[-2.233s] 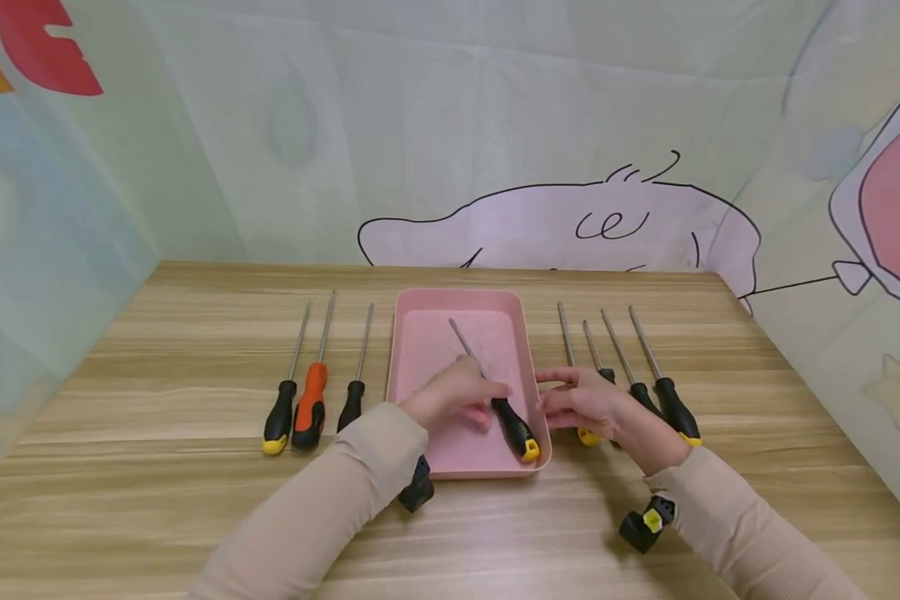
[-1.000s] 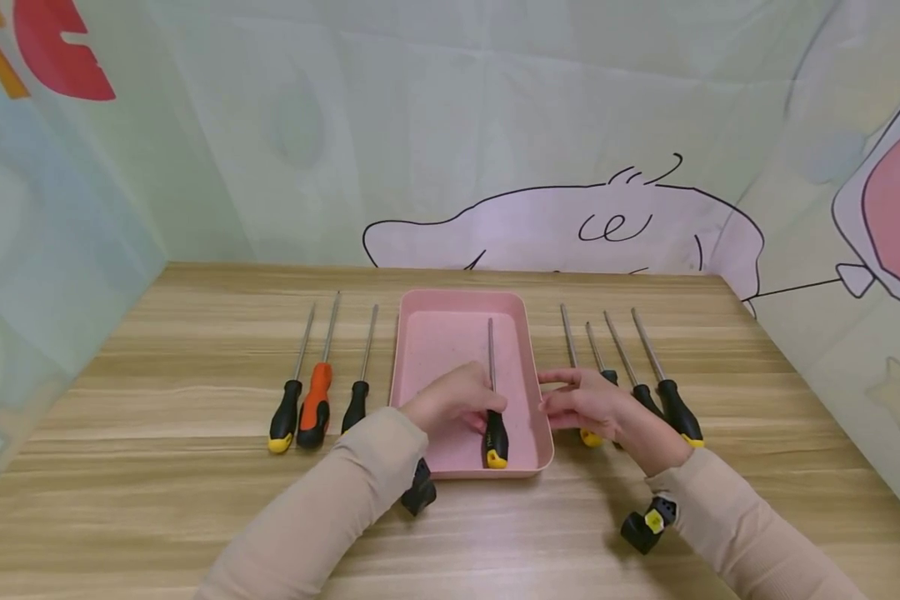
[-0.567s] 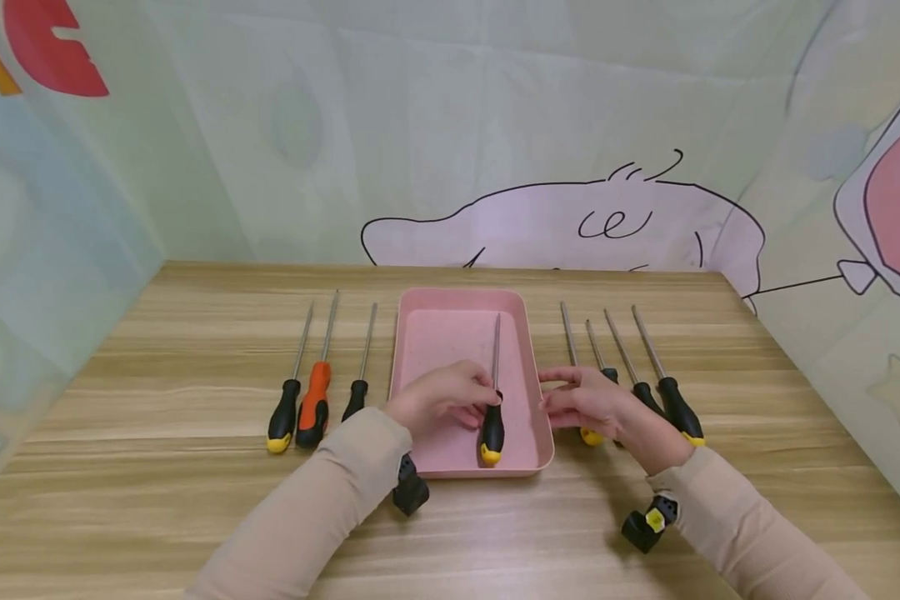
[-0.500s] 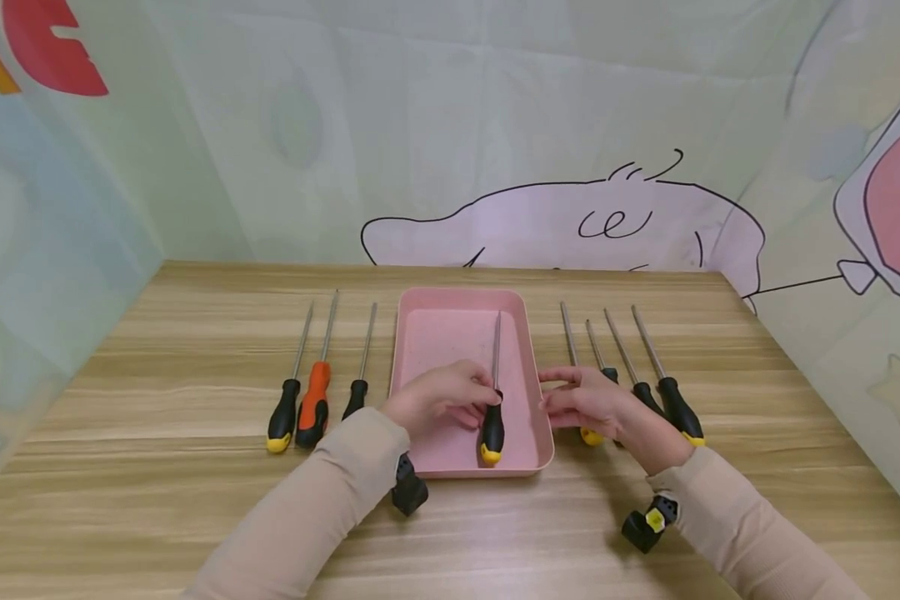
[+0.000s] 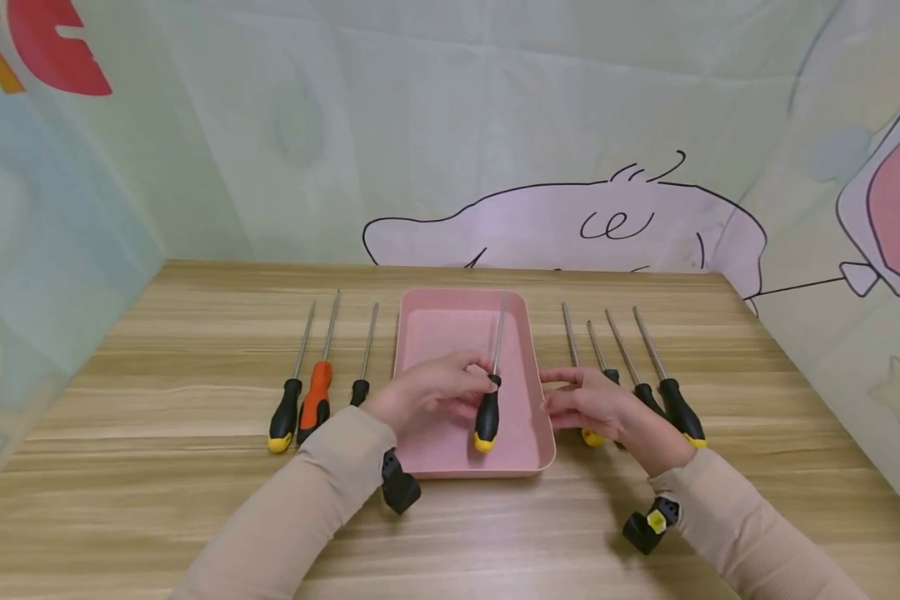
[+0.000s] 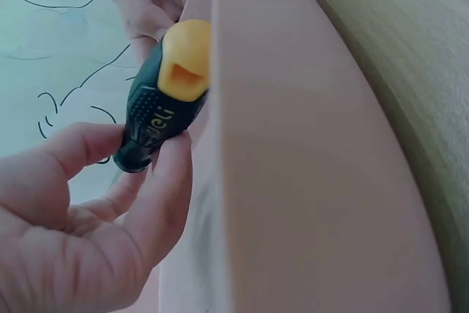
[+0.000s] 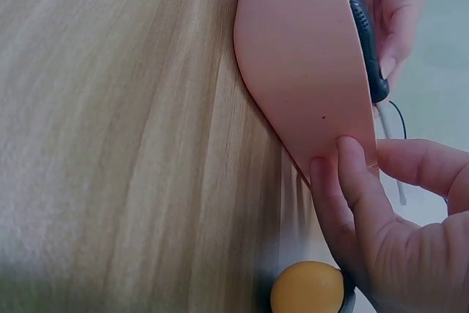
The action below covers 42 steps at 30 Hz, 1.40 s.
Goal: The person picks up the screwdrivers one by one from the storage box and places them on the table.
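Observation:
My left hand [image 5: 437,385] pinches a screwdriver [image 5: 488,413] between thumb and fingers, at the shaft end of its black handle. In the left wrist view the yellow butt of the screwdriver [image 6: 172,82] points toward the camera. The screwdriver is lifted off the floor of the pink tray [image 5: 437,333], its shaft pointing to the far side. My right hand [image 5: 588,402] rests its fingertips against the outside of the tray's right wall. In the right wrist view, fingers [image 7: 359,188] touch that pink wall near a corner.
Left of the tray lie an orange-and-black screwdriver [image 5: 317,392] and two black-handled screwdrivers, one [image 5: 283,417] outermost. Several more stand in a row on the right, including a black screwdriver [image 5: 680,412]; some are partly under my right hand. A printed cloth backdrop [image 5: 450,125] rises behind the table.
The screwdriver in my left hand has turned from slanting to nearly straight, then risen off the tray floor. My left hand has shifted slightly left; my right hand stays put.

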Motion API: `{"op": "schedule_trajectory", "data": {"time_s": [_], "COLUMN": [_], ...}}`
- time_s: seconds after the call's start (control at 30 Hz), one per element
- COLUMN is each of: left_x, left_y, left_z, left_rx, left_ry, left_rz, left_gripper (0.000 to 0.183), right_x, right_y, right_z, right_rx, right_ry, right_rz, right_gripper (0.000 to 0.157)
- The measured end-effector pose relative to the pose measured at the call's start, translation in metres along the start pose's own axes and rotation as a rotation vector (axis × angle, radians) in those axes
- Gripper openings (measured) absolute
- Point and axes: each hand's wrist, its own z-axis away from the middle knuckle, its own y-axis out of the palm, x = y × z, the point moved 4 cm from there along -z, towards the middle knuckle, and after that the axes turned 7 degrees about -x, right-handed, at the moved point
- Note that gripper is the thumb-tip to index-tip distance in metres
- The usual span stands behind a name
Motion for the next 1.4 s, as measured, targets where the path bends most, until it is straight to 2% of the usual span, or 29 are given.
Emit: {"op": "schedule_trajectory", "data": {"time_s": [0.37, 1.23, 1.4], "left_x": [-0.012, -0.01, -0.009], "left_y": [-0.007, -0.023, -0.027], "left_z": [0.009, 0.019, 0.023], "left_rx": [0.002, -0.054, -0.059], "left_ry": [0.023, 0.022, 0.025], "left_rz": [-0.038, 0.002, -0.019], "left_gripper": [0.027, 0.033, 0.03], "right_x": [-0.001, 0.001, 0.002], "right_y": [-0.001, 0.0, 0.001], "right_z": [-0.001, 0.002, 0.002], "right_rx": [0.018, 0.019, 0.022], "right_ry": [-0.007, -0.005, -0.008], "right_rz": [-0.009, -0.011, -0.011], "right_gripper": [0.059, 0.059, 0.06]}}
